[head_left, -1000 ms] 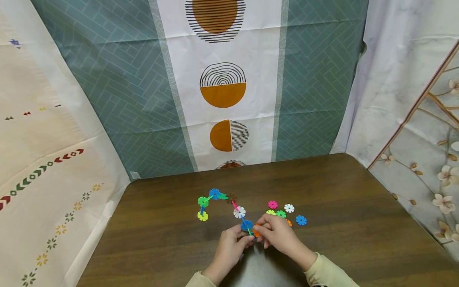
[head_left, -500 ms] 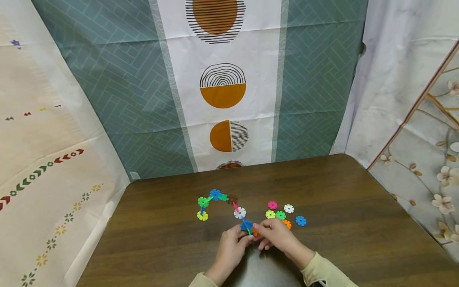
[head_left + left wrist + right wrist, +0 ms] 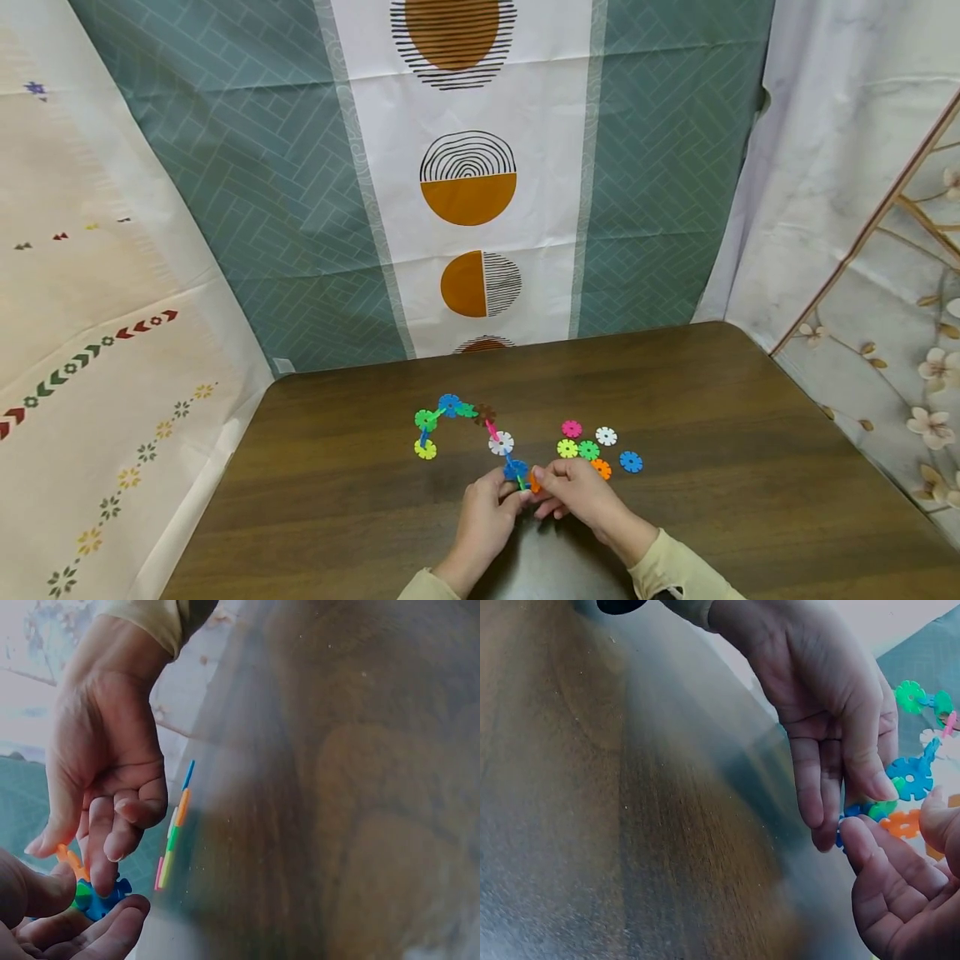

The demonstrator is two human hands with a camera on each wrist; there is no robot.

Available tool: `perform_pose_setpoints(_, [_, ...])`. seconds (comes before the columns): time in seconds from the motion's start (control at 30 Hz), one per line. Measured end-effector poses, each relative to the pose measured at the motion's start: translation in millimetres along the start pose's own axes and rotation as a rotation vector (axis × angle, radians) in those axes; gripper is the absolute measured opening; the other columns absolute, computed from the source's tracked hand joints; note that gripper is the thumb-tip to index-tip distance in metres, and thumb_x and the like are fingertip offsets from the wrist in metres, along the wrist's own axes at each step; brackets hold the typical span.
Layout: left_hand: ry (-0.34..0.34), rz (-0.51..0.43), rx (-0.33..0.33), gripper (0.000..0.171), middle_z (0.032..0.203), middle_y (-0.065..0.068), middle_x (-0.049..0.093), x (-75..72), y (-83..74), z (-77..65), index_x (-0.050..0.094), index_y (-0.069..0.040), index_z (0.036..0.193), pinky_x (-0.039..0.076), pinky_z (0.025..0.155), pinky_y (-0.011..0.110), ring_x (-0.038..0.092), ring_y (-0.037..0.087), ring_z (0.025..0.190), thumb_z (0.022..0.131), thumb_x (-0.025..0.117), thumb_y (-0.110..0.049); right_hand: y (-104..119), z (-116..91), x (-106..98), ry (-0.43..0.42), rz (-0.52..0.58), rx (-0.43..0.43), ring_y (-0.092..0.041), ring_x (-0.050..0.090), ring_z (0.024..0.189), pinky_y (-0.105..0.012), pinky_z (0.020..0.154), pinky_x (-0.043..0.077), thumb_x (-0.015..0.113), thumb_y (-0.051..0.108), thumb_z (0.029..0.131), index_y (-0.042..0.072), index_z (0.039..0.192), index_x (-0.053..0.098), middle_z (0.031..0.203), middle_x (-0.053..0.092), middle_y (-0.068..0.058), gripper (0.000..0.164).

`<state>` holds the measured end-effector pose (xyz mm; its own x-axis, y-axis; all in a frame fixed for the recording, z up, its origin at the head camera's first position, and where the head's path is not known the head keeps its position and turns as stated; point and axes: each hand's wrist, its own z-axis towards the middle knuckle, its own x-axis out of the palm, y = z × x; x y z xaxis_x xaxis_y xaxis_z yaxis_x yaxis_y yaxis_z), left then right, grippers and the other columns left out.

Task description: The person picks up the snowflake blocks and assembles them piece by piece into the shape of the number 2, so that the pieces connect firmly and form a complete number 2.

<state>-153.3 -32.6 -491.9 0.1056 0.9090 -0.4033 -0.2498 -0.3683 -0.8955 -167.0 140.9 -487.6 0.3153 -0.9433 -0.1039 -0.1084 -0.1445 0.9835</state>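
A chain of slotted plastic snowflake discs curves over the table, from a yellow disc [image 3: 425, 450] past a white disc [image 3: 501, 443] to a blue disc [image 3: 515, 470] near the hands. My left hand [image 3: 483, 515] pinches the chain's near end, at a green disc [image 3: 883, 809] and a dark blue disc [image 3: 103, 900]. Between thumb and fingers, my right hand [image 3: 585, 498] pinches an orange disc [image 3: 901, 823] right beside that end. Fingers hide where the orange disc meets the chain, so I cannot tell whether it is slotted in.
Right of the hands lie several loose discs, among them a pink disc [image 3: 572, 428], a white one, a yellow one, a green one, an orange one and a blue disc [image 3: 631, 462]. The brown wooden table [image 3: 337, 508] ends at a patterned cloth backdrop [image 3: 495, 292].
My right hand has shifted slightly nearer and lower, uncovering the loose yellow and orange discs. The pinched orange disc now appears narrower. My left hand has stayed nearly still.
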Motion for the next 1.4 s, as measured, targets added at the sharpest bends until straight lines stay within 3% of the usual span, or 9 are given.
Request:
perform_pose_setpoints(0.37, [-0.017,-0.008,0.002,0.011,0.086,0.006,0.074,1.8,0.6,-1.3,0.067,0.0,0.094,0.049,0.061,0.019,0.059,0.002,0.069,0.085,0.073,-0.001,-1,1,2,-0.02,-0.014,-0.003,-0.025,0.071,0.068,-0.026,0.052,0.047,0.056,0.031,0.1,-0.004,0.085,0.065,0.08,0.072,-0.016,0.04])
perform_pose_setpoints(0.57, [-0.004,-0.004,-0.018,0.009,0.086,0.005,0.074,2.9,-0.9,-0.8,0.067,-0.002,0.094,0.05,0.06,0.02,0.06,0.002,0.07,0.086,0.072,-0.003,-1,2,-2,0.002,-0.045,0.01,-0.017,0.066,0.057,-0.027,0.051,0.045,0.056,0.036,0.099,-0.001,0.085,0.064,0.078,0.071,-0.011,0.04])
perform_pose_setpoints(0.77, [0.009,0.005,-0.041,0.008,0.083,0.004,0.074,3.2,-1.1,-0.2,0.066,-0.003,0.092,0.049,0.061,0.021,0.063,0.005,0.07,0.087,0.072,-0.005,-1,-1,-11,-0.018,-0.131,-0.05,-0.015,0.057,0.048,-0.029,0.048,0.045,0.056,0.034,0.1,0.0,0.093,0.068,0.077,0.071,-0.01,0.037])
perform_pose_setpoints(0.9, [0.017,-0.006,-0.042,0.01,0.08,0.005,0.074,2.3,0.7,0.1,0.065,-0.001,0.093,0.05,0.06,0.022,0.067,0.011,0.068,0.087,0.072,-0.005,0,-2,-23,-0.125,-0.301,-0.112,-0.015,0.053,0.045,-0.028,0.046,0.046,0.062,0.026,0.097,0.002,0.095,0.071,0.073,0.071,-0.005,0.026])
perform_pose_setpoints(1.07, [0.018,-0.029,-0.048,0.012,0.083,0.008,0.074,-1.3,4.4,0.4,0.066,0.0,0.097,0.052,0.061,0.022,0.069,0.016,0.069,0.087,0.072,-0.005,4,-6,-48,-0.308,-0.649,-0.161,-0.012,0.054,0.054,-0.029,0.053,0.047,0.074,0.012,0.086,0.01,0.087,0.07,0.069,0.065,0.005,0.004])
perform_pose_setpoints(1.23, [0.013,-0.029,-0.065,0.013,0.083,0.007,0.074,-4.3,7.0,2.8,0.065,-0.001,0.098,0.053,0.062,0.022,0.069,0.018,0.069,0.088,0.071,-0.006,5,-12,-77,-0.403,-1.006,-0.13,-0.017,0.055,0.067,-0.037,0.059,0.047,0.083,0.013,0.077,0.011,0.089,0.07,0.077,0.059,0.001,0.018])
perform_pose_setpoints(1.4, [0.014,-0.027,-0.07,0.012,0.081,0.007,0.074,-6.2,8.3,1.7,0.065,-0.002,0.096,0.052,0.061,0.022,0.069,0.019,0.068,0.088,0.072,-0.007,-3,-16,-94,-0.4,-1.095,-0.065,-0.023,0.057,0.072,-0.042,0.06,0.05,0.085,0.016,0.075,0.011,0.093,0.069,0.081,0.057,-0.004,0.025])
